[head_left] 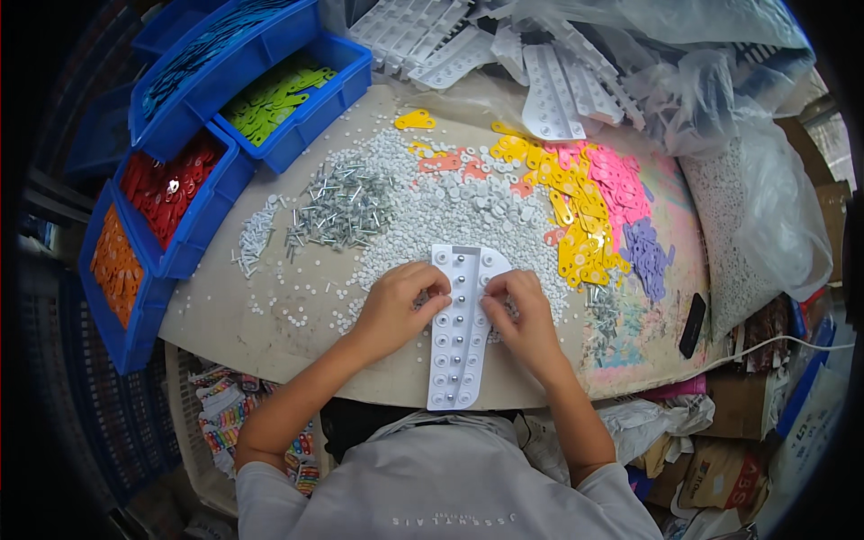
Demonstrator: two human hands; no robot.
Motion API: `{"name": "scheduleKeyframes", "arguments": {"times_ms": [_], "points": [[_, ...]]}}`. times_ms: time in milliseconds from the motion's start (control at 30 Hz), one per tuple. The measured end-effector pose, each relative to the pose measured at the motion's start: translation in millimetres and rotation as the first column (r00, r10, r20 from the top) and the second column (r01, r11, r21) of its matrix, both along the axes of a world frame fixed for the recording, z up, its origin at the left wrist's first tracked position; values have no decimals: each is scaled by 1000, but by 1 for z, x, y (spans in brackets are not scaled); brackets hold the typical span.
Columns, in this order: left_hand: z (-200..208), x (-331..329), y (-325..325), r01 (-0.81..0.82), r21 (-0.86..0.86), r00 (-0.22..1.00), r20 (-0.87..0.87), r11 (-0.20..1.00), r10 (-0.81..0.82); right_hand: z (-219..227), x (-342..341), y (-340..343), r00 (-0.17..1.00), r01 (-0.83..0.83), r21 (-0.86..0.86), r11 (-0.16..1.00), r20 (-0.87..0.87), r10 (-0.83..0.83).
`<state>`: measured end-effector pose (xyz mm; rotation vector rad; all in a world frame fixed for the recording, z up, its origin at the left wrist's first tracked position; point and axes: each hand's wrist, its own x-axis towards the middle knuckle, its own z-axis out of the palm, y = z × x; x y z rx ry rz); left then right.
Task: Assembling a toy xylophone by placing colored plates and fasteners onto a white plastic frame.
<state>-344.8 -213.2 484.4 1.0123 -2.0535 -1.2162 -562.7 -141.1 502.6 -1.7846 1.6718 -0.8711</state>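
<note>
A long white plastic jig (456, 367) lies in front of me, its near end over the table's edge. Down its middle groove runs a row of silver metal studs, and round white sockets line both sides. My left hand (401, 304) is closed at the jig's left edge, thumb and fingertips pinched together. At the right edge my right hand (522, 317) makes a similar pinch over the sockets. Whatever small part either hand pinches is hidden by the fingers. Small white plastic rings (423, 216) are heaped just beyond the jig.
Metal pins (346, 202) lie left of the rings. Yellow (580, 225), pink (615, 184) and purple plastic pieces (646, 256) are piled right. Blue bins (202, 247) of coloured pieces line the left. More white jigs (551, 94), a filled clear bag (738, 216) and a black phone-like object (692, 326) surround the work.
</note>
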Motion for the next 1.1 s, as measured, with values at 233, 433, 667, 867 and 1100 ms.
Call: {"name": "scheduleKeyframes", "arguments": {"times_ms": [233, 433, 667, 867, 1100], "points": [[-12, 3, 7, -45, -381, 999, -11, 923, 44, -19, 5, 8, 986, 5, -261, 965, -158, -48], [-7, -2, -20, -108, -280, 993, -69, 954, 92, -14, -1, 3, 990, -52, -205, 977, -140, 23], [-17, -20, -103, -152, -554, 973, 60, 819, 221, 2, -26, -21, 968, 234, -180, 955, -46, -246], [-29, -30, -112, -81, -582, 966, 155, 809, 208, -8, -45, -41, 941, 99, -198, 975, -300, -156], [-15, -25, -99, -86, -530, 969, 151, 843, 194, -25, -37, -75, 917, 101, -324, 941, -337, -215]]}}
